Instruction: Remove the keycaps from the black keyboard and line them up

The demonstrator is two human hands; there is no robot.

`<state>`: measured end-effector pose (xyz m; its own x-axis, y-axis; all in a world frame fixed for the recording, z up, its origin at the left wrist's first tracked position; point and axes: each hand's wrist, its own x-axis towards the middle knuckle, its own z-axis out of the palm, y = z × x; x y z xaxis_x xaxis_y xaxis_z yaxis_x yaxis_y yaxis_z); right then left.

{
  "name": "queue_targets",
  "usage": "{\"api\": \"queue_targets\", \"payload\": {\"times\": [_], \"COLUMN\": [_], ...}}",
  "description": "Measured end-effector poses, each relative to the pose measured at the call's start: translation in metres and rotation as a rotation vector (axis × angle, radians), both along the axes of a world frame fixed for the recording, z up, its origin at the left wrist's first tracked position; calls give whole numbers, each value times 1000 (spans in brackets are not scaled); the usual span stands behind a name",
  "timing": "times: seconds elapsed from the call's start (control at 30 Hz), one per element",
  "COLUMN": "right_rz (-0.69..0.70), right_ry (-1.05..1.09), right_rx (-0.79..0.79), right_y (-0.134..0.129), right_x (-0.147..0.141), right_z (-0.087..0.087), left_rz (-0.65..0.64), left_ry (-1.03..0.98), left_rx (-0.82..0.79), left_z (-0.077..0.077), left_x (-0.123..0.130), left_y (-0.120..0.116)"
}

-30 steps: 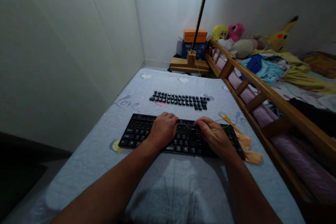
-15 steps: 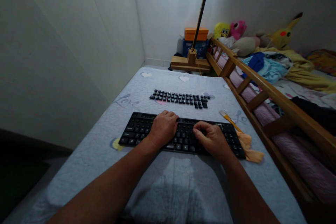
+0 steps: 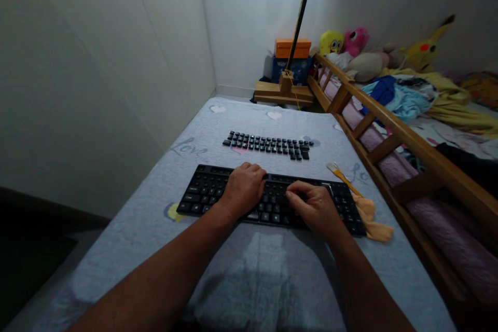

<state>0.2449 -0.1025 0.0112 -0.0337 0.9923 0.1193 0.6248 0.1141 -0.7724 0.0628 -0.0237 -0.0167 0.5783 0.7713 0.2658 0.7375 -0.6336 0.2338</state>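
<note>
A black keyboard [image 3: 202, 193] lies on the cloth-covered surface in front of me, some of its upper-row key spots without caps. My left hand [image 3: 245, 187] rests on its middle, fingers bent together and gripping toward the far edge. To the right, my right hand [image 3: 311, 202] is over the keys with thumb and forefinger pinched together; whatever is between them is too small or hidden to make out. Beyond the keyboard, loose black keycaps [image 3: 268, 145] are laid out in rows.
A brush [image 3: 344, 177] with a yellow handle and an orange cloth [image 3: 375, 223] lie at the keyboard's right end. A wooden bed rail [image 3: 385, 124] runs along the right side. At the back, a lamp stand [image 3: 286, 83] rises near boxes. A pale cabinet [image 3: 116, 62] borders the left.
Both hands keep nearly the same pose on the keyboard. The whole view has shifted very slightly.
</note>
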Motion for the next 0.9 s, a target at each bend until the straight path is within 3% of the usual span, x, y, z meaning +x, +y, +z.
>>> {"api": "queue_targets", "payload": {"times": [0.57,0.9], "right_rz": [-66,14], "right_ry": [121,72], "right_rx": [-117,-82], "right_y": [0,1], "right_x": [-3,-9], "right_z": [-6,-8], "left_rz": [11,23], "left_ry": [15,32], "left_rx": [-5,-18], "left_z": [4,5], "left_x": [1,1], "left_y": [-1,-1]}}
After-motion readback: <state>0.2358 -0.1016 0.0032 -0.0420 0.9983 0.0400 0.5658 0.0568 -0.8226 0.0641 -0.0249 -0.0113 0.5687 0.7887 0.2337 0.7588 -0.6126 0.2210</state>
